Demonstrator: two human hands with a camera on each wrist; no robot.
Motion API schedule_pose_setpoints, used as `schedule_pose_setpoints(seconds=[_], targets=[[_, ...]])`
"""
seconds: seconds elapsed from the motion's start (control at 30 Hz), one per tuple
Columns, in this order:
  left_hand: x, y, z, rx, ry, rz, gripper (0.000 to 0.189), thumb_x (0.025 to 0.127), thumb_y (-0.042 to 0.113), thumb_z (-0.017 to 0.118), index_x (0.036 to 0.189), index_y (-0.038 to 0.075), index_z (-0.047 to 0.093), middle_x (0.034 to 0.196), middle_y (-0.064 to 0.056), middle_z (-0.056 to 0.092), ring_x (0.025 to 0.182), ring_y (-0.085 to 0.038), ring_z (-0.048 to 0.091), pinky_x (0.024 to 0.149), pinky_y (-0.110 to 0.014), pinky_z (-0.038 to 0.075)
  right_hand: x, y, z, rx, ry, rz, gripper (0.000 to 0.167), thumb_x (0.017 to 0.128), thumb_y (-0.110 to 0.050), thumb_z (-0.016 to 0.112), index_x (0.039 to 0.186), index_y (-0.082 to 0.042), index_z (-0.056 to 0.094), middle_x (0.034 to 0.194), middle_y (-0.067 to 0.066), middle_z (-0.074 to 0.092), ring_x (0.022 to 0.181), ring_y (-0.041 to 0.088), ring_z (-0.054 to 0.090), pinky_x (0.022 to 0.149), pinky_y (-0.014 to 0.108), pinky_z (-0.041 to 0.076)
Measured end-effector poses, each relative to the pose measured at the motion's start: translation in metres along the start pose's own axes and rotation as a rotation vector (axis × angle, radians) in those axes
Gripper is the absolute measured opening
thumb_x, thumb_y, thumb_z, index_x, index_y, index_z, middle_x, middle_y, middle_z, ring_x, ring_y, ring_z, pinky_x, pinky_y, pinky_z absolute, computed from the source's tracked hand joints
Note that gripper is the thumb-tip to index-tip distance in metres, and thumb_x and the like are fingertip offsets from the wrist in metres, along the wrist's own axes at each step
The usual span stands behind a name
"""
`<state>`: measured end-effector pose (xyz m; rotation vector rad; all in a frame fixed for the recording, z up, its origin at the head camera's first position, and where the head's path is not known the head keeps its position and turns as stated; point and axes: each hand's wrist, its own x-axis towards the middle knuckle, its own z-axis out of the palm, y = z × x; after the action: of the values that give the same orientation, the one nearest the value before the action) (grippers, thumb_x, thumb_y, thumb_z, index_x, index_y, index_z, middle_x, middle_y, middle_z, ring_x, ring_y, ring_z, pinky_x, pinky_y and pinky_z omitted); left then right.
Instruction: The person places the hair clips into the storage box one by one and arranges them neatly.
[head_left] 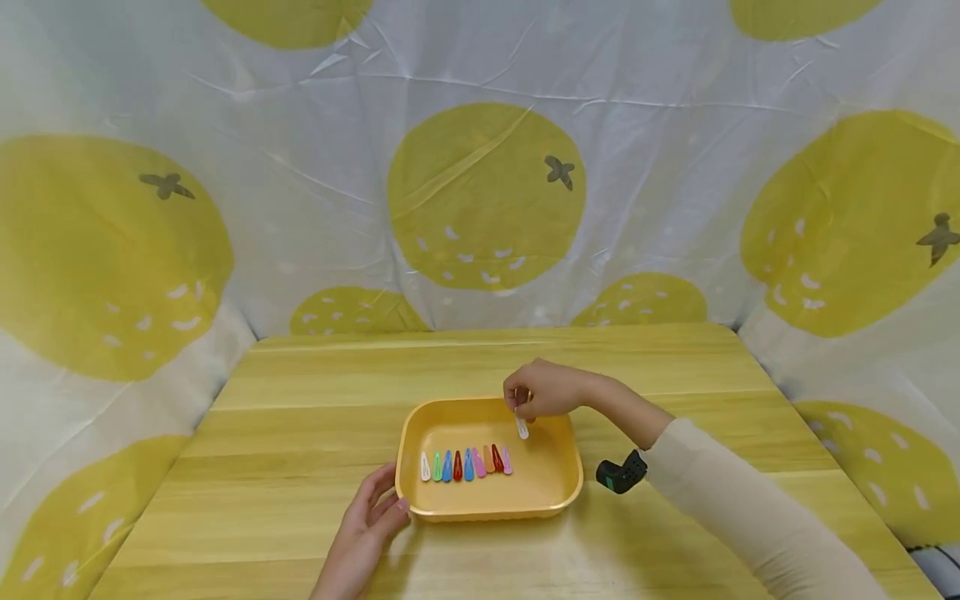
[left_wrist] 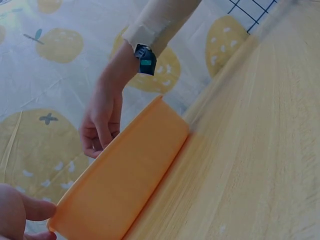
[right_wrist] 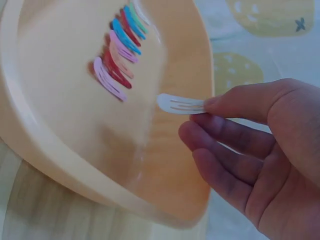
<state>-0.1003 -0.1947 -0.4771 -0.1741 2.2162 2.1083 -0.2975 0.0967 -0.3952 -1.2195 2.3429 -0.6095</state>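
An orange plastic tray (head_left: 495,504) stands on the table, a row of several colored snap hair clips (head_left: 468,465) lying side by side in it. Over the tray's far right part, my right hand (head_left: 543,390) pinches a white snap hair clip (right_wrist: 180,104) by one end between thumb and fingertips. The clip's rounded end points down into the tray, apart from the row. My left hand (head_left: 367,525) holds the tray's near left corner, thumb at the front and fingers along the left side. In the left wrist view, that hand's fingers (left_wrist: 37,209) touch the rim.
The wooden table (head_left: 300,467) reaches back to a hanging cloth (head_left: 645,208) with yellow fruit prints. A black wrist device (head_left: 621,473) shows beside my right sleeve (head_left: 750,508). Part of a dark wire grid (left_wrist: 252,11) appears past the table in the left wrist view.
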Motion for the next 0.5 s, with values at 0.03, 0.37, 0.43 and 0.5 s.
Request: schedule_pose_setpoints(seconds=[0.03,0.37,0.43,0.5], targets=[[0.000,0.000,0.000,0.003,0.001,0.000,0.058,0.104,0.003,0.058,0.156,-0.001,0.033,0.158,-0.028,0.034,0.142,-0.052,0.036,0.106,-0.043,0.049,0.001,-0.001,0.002,0.003,-0.009,0.001,0.013,0.097,-0.005,0.066,0.088,-0.014,0.064,0.077,-0.005,0.067,0.066,0.009,0.060,0.059,0.024,0.045],[0.000,-0.002,0.001,-0.008,-0.003,0.005,0.057,0.105,0.002,0.057,0.156,-0.001,0.033,0.157,-0.028,0.034,0.142,-0.052,0.035,0.105,-0.042,0.051,0.016,-0.008,0.017,-0.018,-0.109,0.010,0.018,0.096,-0.003,0.066,0.085,-0.017,0.062,0.073,-0.004,0.066,0.063,0.008,0.054,0.060,0.023,0.045],[0.000,-0.001,0.000,-0.007,-0.001,0.003,0.057,0.105,0.002,0.057,0.156,-0.001,0.033,0.158,-0.028,0.034,0.142,-0.051,0.035,0.105,-0.042,0.051,0.019,-0.010,0.019,-0.034,-0.136,0.015,0.018,0.096,-0.004,0.066,0.084,-0.017,0.063,0.072,-0.006,0.064,0.064,0.008,0.053,0.061,0.022,0.045],[0.000,-0.001,0.000,-0.003,0.002,0.002,0.057,0.105,0.003,0.057,0.156,-0.001,0.033,0.158,-0.028,0.034,0.142,-0.051,0.036,0.105,-0.042,0.051,0.022,-0.011,0.021,-0.054,-0.164,0.020,0.018,0.097,-0.004,0.066,0.084,-0.017,0.063,0.071,-0.007,0.062,0.064,0.009,0.052,0.062,0.022,0.045]])
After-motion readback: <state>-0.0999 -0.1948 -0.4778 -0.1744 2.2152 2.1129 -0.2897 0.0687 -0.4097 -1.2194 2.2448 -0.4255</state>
